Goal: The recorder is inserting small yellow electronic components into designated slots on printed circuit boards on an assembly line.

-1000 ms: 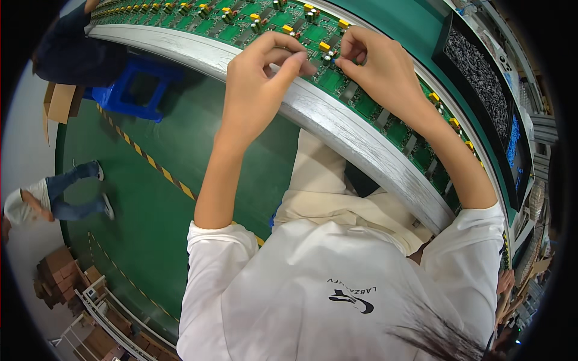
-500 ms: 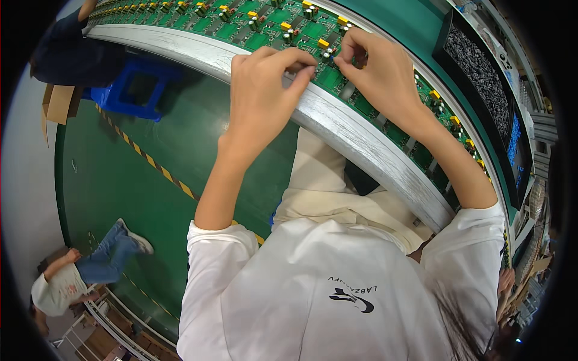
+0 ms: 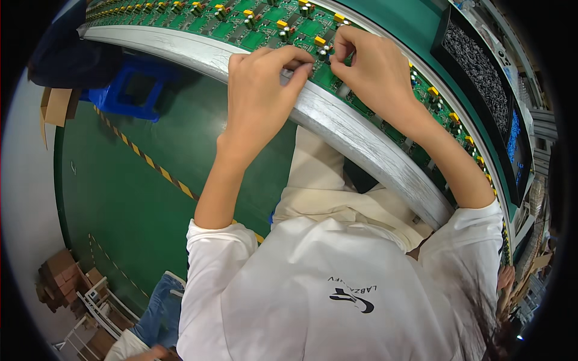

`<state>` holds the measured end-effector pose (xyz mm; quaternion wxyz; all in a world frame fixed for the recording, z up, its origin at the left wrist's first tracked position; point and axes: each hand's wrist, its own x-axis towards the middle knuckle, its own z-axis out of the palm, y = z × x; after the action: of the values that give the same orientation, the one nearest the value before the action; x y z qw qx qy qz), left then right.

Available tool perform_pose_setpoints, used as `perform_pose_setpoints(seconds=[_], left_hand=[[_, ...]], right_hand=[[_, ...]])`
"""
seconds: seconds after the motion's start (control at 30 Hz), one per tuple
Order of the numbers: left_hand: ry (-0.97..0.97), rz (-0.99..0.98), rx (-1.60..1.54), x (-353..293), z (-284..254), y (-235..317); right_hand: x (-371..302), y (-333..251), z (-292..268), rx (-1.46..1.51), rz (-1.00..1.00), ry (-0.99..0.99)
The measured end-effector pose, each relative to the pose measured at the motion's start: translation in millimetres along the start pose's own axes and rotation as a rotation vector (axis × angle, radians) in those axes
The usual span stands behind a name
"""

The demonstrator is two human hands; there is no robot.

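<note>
Both hands (image 3: 319,84) at board (image 3: 265,27) edge

the left hand (image 3: 262,99) now sits a little lower than a second ago, its fingers curled over the silver metal rail (image 3: 355,135) instead of reaching onto the green circuit board (image 3: 271,24). the right hand (image 3: 370,72) shifts slightly, fingertips pinched nearer the left ones. the person in blue jeans (image 3: 158,313) moves from mid-left down to the bottom edge.
</note>
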<state>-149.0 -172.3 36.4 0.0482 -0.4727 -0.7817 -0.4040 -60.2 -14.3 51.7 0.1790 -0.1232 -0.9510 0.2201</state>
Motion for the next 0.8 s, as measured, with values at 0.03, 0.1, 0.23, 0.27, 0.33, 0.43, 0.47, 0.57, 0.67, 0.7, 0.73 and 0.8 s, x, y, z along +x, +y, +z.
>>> perform_pose_setpoints(seconds=[0.03,0.1,0.23,0.27,0.33,0.43,0.47,0.57,0.67,0.7,0.73,0.8], left_hand=[[0.001,-0.006,-0.007,0.2,0.6,-0.1],[-0.001,-0.004,-0.014,0.4,0.4,-0.7],[-0.012,-0.022,-0.036,1.4,-1.8,2.3],[-0.022,-0.048,-0.046,2.0,-1.9,4.6],[-0.034,-0.069,-0.061,4.4,0.1,6.2],[-0.011,0.064,-0.089,9.0,3.6,4.4],[-0.009,0.059,-0.086,10.0,3.7,3.7],[-0.037,0.142,-0.060,16.6,8.1,4.2],[-0.083,0.196,0.076,21.8,12.9,13.8],[-0.105,0.224,0.147,22.8,14.9,17.0],[-0.106,0.228,0.140,23.3,17.6,18.2],[-0.117,0.244,0.115,24.0,24.1,19.4]], right_hand=[[-0.4,0.1,0.5,-0.002,-0.009,0.008],[1.5,0.2,0.4,-0.032,-0.044,0.001],[4.9,-1.0,-7.6,-0.064,-0.096,-0.060],[4.9,-0.6,-12.6,-0.034,-0.073,-0.111],[1.3,0.5,-24.8,-0.009,-0.046,-0.158],[-17.9,8.9,-53.9,-0.094,-0.171,0.130],[-23.9,20.8,-65.4,-0.130,-0.174,0.170],[-50.6,90.6,-107.0,-0.090,0.003,0.284],[-100.0,162.2,-178.6,-0.523,0.341,0.238],[-128.2,206.1,-205.0,-0.540,0.395,0.238],[-158.2,251.0,-230.1,-0.559,0.449,0.235],[-218.4,319.9,-270.5,-0.605,0.549,0.179]])
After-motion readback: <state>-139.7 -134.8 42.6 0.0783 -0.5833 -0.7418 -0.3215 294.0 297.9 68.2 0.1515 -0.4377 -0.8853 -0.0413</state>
